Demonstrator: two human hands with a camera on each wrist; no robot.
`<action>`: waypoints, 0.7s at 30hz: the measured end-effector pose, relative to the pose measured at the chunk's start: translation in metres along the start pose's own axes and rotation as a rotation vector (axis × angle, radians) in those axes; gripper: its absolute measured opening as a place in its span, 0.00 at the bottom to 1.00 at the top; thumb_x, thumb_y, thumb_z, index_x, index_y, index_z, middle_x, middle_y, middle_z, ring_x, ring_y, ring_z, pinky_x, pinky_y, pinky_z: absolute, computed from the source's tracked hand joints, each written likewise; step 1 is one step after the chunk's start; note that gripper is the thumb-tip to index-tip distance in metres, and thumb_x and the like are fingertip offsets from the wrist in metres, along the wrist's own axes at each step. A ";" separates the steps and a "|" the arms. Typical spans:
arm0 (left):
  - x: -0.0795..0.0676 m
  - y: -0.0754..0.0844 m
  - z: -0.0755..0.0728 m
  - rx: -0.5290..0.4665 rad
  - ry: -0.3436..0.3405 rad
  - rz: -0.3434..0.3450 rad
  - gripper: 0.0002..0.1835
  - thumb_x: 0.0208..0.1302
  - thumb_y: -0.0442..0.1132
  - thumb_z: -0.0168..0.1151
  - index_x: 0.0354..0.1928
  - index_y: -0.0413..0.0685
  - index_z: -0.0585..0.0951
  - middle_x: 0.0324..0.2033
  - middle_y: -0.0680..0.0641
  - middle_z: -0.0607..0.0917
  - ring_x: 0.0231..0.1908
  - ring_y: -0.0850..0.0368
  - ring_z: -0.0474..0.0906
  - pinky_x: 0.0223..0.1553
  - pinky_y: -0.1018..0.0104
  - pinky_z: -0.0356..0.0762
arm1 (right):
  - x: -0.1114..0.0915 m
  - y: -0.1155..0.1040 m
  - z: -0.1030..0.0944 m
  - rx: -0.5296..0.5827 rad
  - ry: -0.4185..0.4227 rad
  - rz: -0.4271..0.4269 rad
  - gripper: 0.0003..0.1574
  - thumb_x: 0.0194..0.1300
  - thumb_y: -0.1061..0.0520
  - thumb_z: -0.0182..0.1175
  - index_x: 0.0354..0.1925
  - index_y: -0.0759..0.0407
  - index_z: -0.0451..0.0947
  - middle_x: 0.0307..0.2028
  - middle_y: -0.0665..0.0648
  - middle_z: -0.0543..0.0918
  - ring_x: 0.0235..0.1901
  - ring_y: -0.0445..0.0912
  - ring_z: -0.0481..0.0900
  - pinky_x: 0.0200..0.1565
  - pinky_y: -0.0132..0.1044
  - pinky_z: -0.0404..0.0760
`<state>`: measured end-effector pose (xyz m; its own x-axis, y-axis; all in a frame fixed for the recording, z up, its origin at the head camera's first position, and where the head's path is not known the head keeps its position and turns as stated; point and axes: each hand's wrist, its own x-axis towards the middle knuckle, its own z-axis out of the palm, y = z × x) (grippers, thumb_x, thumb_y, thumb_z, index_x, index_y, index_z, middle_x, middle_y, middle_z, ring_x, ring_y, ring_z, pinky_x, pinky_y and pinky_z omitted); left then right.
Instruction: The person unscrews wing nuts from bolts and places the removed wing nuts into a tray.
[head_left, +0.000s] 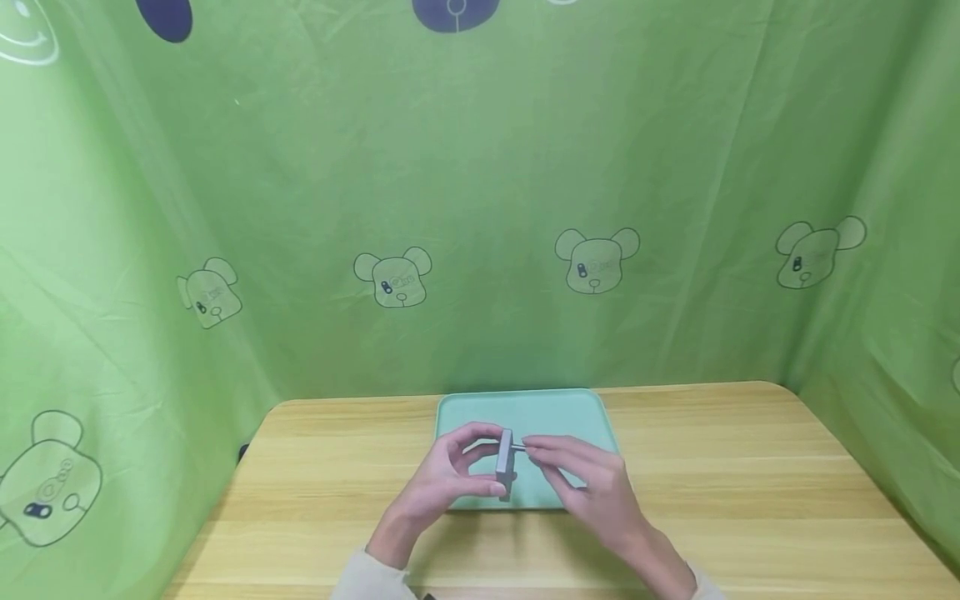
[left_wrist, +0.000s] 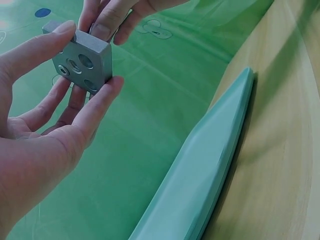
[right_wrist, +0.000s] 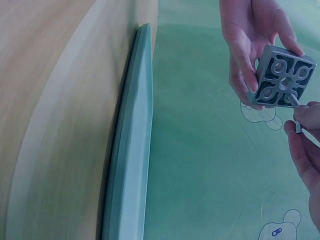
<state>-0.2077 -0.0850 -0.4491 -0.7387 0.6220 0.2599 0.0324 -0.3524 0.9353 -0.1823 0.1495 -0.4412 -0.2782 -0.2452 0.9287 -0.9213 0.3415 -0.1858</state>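
A square grey metal block (head_left: 505, 467) with several round holes is held up over the mint-green tray by my left hand (head_left: 442, 479), thumb on one edge and fingers on the opposite side. In the right wrist view, the block's recessed face (right_wrist: 285, 75) shows ribs around its holes. My right hand (head_left: 600, 487) pinches a thin metal rod (right_wrist: 295, 101) between thumb and fingers. The rod's tip is at a corner hole on that face; how deep it sits cannot be told. The left wrist view shows the block's flat face (left_wrist: 76, 49), with a small socketed part in one hole.
The mint-green tray (head_left: 480, 408) lies on a light wooden table (head_left: 750, 467) beneath both hands. Green curtains (head_left: 487, 167) printed with bear faces enclose the table at the back and both sides.
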 end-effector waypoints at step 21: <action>0.000 -0.001 0.000 0.003 0.011 -0.012 0.35 0.55 0.22 0.72 0.65 0.32 0.71 0.62 0.36 0.74 0.56 0.42 0.81 0.52 0.48 0.88 | 0.000 0.000 -0.001 0.020 -0.017 0.036 0.07 0.68 0.59 0.69 0.42 0.61 0.89 0.42 0.62 0.90 0.39 0.55 0.89 0.54 0.31 0.86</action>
<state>-0.2080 -0.0848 -0.4498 -0.7465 0.6184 0.2456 0.0249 -0.3430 0.9390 -0.1821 0.1505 -0.4406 -0.3160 -0.2486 0.9156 -0.9158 0.3322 -0.2258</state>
